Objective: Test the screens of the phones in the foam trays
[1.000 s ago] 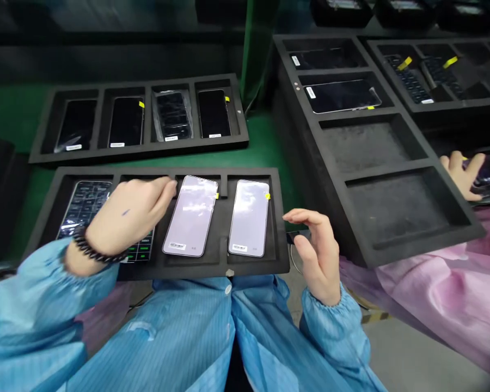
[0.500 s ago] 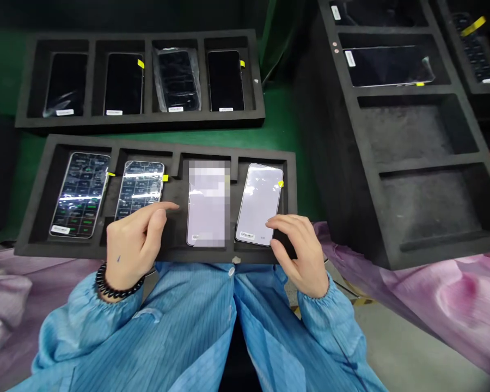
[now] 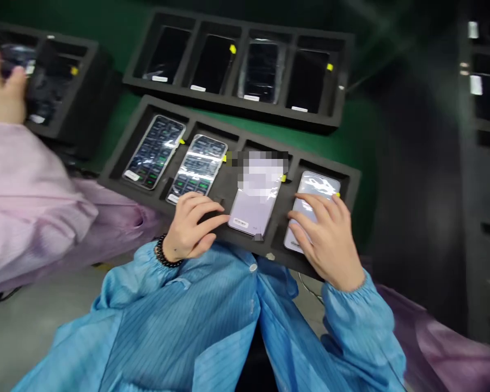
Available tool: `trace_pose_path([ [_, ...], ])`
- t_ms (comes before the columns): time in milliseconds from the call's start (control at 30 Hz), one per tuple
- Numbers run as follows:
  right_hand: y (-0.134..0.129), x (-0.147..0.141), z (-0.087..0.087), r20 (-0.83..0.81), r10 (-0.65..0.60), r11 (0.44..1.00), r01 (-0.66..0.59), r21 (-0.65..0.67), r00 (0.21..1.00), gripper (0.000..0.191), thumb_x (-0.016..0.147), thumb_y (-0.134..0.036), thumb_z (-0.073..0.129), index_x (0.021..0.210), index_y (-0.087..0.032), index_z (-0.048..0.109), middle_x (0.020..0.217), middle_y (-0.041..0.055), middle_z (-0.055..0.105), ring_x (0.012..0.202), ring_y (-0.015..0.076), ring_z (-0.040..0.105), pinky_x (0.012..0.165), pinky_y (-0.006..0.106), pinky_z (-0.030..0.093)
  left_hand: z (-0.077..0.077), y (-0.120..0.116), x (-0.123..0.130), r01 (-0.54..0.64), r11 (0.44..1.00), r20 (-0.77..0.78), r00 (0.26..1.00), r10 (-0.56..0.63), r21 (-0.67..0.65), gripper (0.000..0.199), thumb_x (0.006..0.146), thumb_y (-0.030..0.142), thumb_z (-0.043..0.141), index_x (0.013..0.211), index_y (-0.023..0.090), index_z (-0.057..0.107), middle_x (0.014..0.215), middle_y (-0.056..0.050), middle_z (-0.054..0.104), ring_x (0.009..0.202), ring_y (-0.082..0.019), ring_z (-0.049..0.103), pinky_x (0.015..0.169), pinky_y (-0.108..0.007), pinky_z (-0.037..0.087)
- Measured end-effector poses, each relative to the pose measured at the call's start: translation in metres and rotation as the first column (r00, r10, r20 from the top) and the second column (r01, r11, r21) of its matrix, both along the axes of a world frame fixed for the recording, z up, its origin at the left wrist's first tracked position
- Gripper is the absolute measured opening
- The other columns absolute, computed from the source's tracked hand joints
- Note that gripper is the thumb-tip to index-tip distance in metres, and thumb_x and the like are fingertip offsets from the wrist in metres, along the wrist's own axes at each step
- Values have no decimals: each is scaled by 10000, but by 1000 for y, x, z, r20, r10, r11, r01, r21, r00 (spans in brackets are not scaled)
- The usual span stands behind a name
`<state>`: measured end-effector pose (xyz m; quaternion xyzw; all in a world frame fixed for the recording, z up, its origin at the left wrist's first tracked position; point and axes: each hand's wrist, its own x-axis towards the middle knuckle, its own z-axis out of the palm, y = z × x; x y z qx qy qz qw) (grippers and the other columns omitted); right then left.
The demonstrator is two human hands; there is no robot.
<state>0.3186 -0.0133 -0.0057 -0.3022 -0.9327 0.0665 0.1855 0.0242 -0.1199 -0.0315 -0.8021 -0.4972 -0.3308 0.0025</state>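
A black foam tray (image 3: 353,182) lies in front of me with four lit phones in its slots. My left hand (image 3: 190,226) rests on the tray's near edge, fingers bent, between the second phone (image 3: 198,166) and the third phone (image 3: 255,198). My right hand (image 3: 329,237) lies flat with spread fingers on the fourth phone (image 3: 316,188) at the tray's right end. The first phone (image 3: 155,149) shows a dark grid screen. Neither hand grips anything.
A second black tray (image 3: 343,81) with four dark phones lies behind on the green mat. At the left, another person's hand (image 3: 0,90) and pink sleeve (image 3: 28,185) reach to a dark tray (image 3: 85,109). Tall black trays stand at the right.
The view has swung left and tilted. My right hand has slid up onto the fourth phone. My left hand stays at the tray's near edge. The other person's hand has come into sight at the left.
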Motion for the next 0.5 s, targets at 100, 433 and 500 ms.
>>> trace_pose_path([
  [100,-12,17,7,-36,-73,995,70,-67,997,235,985,-253,506,1162,-249,659,1376,134,590,1239,371,546,1118,650,351,-4,-4,-1,-10,999,1,1000,9,46,459,1004,376,311,1156,212,713,1078,-122,706,1059,-262,585,1026,-509,432],
  [433,-68,48,-3,-104,-106,992,97,-81,989,322,1004,-289,435,1228,-273,665,1337,113,599,1173,321,577,1087,613,413,-11,-22,-13,5,1000,-89,996,-8,-31,538,981,554,291,1252,351,709,1267,-98,654,1221,-317,558,1153,-627,335],
  [500,-72,44,-6,-92,-145,987,139,-77,985,378,1016,-327,417,1341,-284,604,1362,123,581,1200,319,562,1091,603,420,-11,-20,-13,23,1000,-145,989,-25,-19,569,986,578,263,1345,355,644,1341,-109,604,1280,-324,525,1176,-629,310],
])
